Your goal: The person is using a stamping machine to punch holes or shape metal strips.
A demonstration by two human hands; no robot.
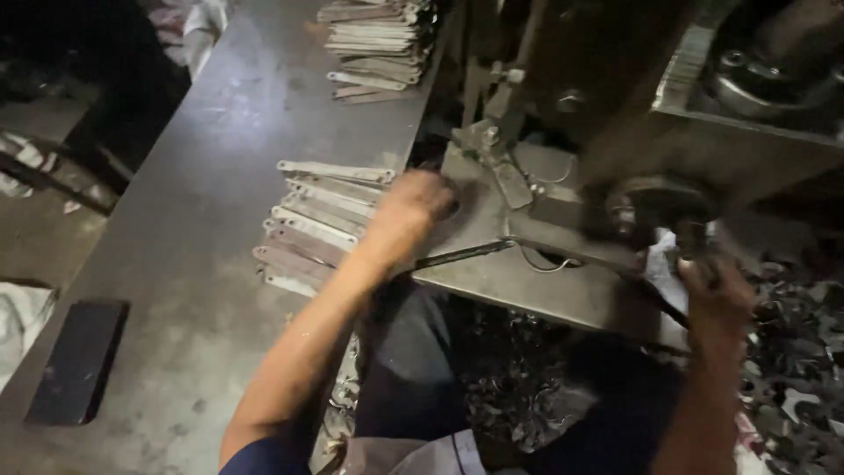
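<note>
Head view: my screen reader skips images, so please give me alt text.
A person's left hand presses a thin metal strip onto a press machine's steel plate, while the right hand grips a lever. Flat metal strips lie stacked on the workbench.

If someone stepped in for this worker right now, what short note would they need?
Left hand: on the grey metal press plate, over a thin dark metal strip; grip unclear.
Right hand: closed around the dark machine lever.
Flat grey metal strips lie in a row on the steel bench beside the left hand; a second stack of strips lies at the far end.
Dark metal scrap lies below the plate.
Finished and pending strips cannot be told apart.
</note>
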